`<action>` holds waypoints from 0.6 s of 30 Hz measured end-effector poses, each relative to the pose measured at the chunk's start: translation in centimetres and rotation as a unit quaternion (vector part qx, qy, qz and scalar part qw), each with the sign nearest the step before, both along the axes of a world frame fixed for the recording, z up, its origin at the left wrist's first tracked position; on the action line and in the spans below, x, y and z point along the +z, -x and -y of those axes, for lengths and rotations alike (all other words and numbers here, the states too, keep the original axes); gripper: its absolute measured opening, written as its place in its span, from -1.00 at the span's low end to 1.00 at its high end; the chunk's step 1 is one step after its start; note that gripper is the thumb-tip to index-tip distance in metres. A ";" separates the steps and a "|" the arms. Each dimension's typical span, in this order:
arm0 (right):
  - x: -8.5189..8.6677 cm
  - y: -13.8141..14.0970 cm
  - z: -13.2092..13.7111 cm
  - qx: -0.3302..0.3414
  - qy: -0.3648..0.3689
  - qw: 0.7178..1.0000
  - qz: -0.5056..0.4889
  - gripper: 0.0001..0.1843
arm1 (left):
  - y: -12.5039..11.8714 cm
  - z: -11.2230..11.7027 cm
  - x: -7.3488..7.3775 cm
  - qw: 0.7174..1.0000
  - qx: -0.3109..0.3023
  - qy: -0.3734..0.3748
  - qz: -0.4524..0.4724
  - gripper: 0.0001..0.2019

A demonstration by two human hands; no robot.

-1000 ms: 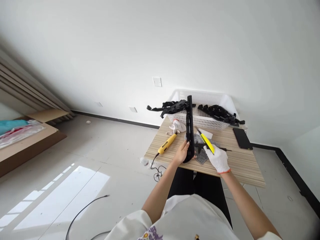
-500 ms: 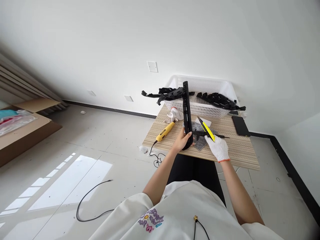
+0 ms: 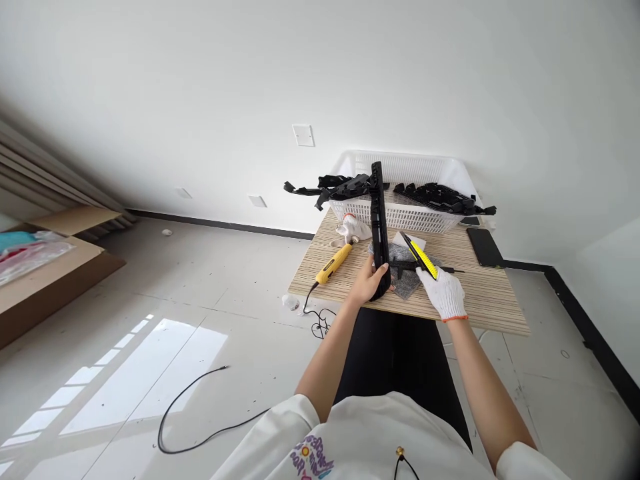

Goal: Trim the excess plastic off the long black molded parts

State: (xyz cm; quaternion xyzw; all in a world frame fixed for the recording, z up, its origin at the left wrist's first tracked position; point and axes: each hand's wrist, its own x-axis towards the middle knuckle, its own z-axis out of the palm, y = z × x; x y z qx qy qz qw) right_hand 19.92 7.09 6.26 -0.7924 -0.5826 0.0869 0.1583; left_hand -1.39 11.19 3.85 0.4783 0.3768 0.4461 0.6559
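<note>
My bare left hand grips the near end of a long black plastic part, which stands tilted over a grey pad on the small wooden table. My right hand, in a white knit glove, is closed round a yellow utility knife whose tip points toward the black part. A thin black strip lies across the pad beside the knife.
A white mesh basket at the table's back holds black plastic parts, some overhanging left. A yellow corded tool, a spare white glove and a dark phone lie on the table. A cable runs over the floor; cardboard sits far left.
The view has shifted a little; both hands keep their grips. The black part stays upright in my left hand and the knife stays beside it.
</note>
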 end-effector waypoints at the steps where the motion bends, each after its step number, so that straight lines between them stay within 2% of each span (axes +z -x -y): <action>1: 0.0 0.0 0.1 -0.005 -0.001 1.000 -0.006 -0.46 | 0.0 0.0 -0.1 1.000 0.005 -0.002 0.000 -0.52; 5: 0.1 0.2 0.7 -0.035 -0.016 0.998 -0.054 -0.47 | -0.3 -0.3 -0.5 1.000 0.016 -0.018 0.002 -0.53; 9: 0.4 0.5 2.2 -0.030 -0.036 0.993 -0.109 -0.52 | -0.5 -0.3 -0.1 0.999 0.025 -0.026 -0.001 -0.56; 15: 0.5 0.4 5.2 -0.037 -0.071 0.968 -0.239 -0.54 | -0.6 0.5 0.6 0.996 0.083 -0.028 -0.015 -0.62; 18: 0.6 0.4 5.9 -0.030 -0.091 0.957 -0.275 -0.52 | -0.6 0.5 0.6 0.996 0.088 -0.027 -0.016 -0.61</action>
